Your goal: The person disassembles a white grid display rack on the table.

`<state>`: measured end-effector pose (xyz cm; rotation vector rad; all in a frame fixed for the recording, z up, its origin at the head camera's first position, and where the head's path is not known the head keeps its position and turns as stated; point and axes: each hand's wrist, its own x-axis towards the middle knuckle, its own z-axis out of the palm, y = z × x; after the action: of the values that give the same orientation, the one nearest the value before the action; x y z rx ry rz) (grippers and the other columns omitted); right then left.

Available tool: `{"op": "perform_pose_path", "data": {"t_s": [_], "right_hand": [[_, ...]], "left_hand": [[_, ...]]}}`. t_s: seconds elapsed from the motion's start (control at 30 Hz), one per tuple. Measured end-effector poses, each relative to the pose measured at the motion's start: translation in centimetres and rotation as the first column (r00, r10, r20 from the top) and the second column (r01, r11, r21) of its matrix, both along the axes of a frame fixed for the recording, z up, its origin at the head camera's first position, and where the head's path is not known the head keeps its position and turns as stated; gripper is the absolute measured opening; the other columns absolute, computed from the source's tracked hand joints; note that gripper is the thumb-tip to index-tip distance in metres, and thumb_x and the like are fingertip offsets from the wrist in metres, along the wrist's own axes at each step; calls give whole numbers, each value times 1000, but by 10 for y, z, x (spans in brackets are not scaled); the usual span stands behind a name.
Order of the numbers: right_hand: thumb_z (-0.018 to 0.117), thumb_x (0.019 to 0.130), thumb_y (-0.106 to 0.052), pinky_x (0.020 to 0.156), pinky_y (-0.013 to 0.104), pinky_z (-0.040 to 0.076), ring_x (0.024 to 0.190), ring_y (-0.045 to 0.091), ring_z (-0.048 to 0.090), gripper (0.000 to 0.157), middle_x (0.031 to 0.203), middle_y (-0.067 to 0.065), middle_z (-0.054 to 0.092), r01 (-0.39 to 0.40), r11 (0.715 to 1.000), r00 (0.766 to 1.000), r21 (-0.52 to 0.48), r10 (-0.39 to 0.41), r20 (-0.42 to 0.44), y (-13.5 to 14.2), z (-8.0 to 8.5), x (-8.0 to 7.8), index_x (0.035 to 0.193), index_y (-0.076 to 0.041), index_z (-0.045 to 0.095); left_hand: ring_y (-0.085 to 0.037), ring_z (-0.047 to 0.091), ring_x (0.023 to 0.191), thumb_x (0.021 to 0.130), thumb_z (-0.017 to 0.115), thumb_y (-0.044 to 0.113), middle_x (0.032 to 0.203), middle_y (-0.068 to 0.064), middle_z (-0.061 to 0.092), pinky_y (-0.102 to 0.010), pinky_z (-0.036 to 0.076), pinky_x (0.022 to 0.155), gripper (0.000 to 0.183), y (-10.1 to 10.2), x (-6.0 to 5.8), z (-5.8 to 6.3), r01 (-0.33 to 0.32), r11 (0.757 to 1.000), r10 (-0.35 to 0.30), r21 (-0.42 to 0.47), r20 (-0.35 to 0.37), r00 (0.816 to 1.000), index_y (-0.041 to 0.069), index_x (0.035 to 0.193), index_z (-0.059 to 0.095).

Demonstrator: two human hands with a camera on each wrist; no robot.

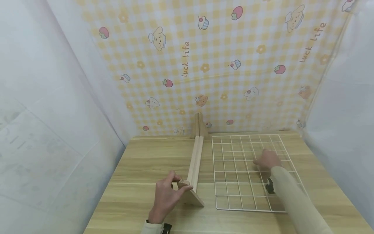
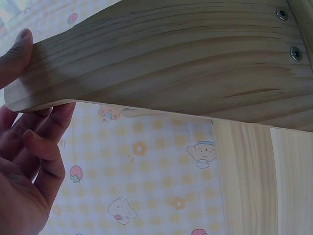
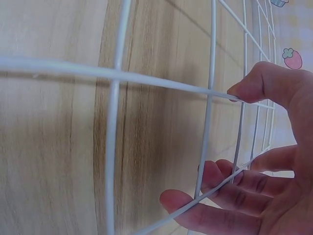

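Note:
A wooden stand has a long crossbar (image 1: 196, 159) between two end pieces. My left hand (image 1: 166, 196) pinches the rounded tip of the near end piece (image 1: 193, 198), which leans to the left. In the left wrist view, the thumb is on one edge of this end piece (image 2: 166, 63) and the fingers are on the opposite edge; two screws (image 2: 295, 53) show at its far end. To the right, a white wire grid panel (image 1: 251, 210) lies over the table. My right hand (image 1: 267, 160) grips its wires, thumb on one and fingers curled round another (image 3: 111, 147).
The far end piece (image 1: 199, 125) of the stand reaches the checked cloth backdrop (image 1: 222, 78). White sheeting (image 1: 58, 97) walls the left side, and more (image 1: 344, 107) walls the right. Everything stands on a wood-grain tabletop (image 1: 146, 152).

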<state>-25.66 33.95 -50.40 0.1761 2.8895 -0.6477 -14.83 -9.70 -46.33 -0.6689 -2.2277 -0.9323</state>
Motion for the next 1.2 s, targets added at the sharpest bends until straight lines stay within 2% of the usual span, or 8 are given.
{"op": "perform_pose_path", "data": {"t_s": [0.1,0.2,0.47,0.63,0.77,0.87,1.07,1.2], "right_hand": [[74,81,-34,50,30,45,56,17,49,33,60,1,53,2,1000,1000,-18,-2,-5,-1,-6,-1,68,-7,60],[75,81,-34,48,26,41,52,12,43,34,56,-4,47,2,1000,1000,-23,-2,-7,-1,-9,-1,62,-12,56],[73,80,-34,50,29,44,55,16,47,31,60,0,53,2,1000,1000,-24,-2,2,-3,-15,-3,65,-11,59],[73,80,-33,49,29,43,54,15,45,35,58,-3,48,0,1000,1000,-16,0,-3,-3,-16,-5,60,-14,51],[72,80,-32,49,28,42,53,13,41,39,56,-6,41,-5,1000,1000,-5,5,-5,-4,-18,-8,58,-17,44],[72,81,-32,49,27,41,53,12,40,40,56,-6,40,-5,1000,1000,10,5,-9,-6,-17,-8,58,-18,42],[72,80,-28,47,26,39,51,12,37,41,55,-6,38,-4,1000,999,13,4,-32,-12,-10,-5,56,-18,40],[72,80,-28,47,26,39,51,11,37,41,54,-6,38,-8,1000,999,24,9,-44,-14,-10,-6,57,-17,40]], "left_hand": [[0,61,57,59,96,27,78,-7,78,-3,32,47,49,1,0,-1,7,1000,-7,4,-2,1000,11,78,54],[0,63,59,58,96,27,78,-7,78,-3,33,48,49,1,0,-1,3,1000,-3,-4,-6,1000,11,79,54],[-2,63,58,58,96,29,76,-6,78,-3,36,49,50,4,2,1,-8,1000,8,-21,-11,1000,11,80,55],[-2,66,60,58,96,29,75,-5,77,-5,40,51,50,8,2,2,-4,1000,4,-18,-9,1000,12,81,55],[3,59,58,58,96,29,75,-4,77,-4,37,49,50,10,1,3,-6,1000,6,-15,-4,1000,12,79,55],[3,54,55,58,96,29,76,-5,77,-4,35,49,49,11,1,3,-7,1000,7,-19,0,1000,12,79,54],[-6,69,61,58,96,30,77,-6,78,-6,47,56,50,14,0,4,-12,1000,11,-26,-4,1000,12,80,55],[-10,73,64,58,96,29,76,-6,78,-8,50,59,50,15,0,4,-15,1000,15,-25,-5,1000,12,81,55]]}}
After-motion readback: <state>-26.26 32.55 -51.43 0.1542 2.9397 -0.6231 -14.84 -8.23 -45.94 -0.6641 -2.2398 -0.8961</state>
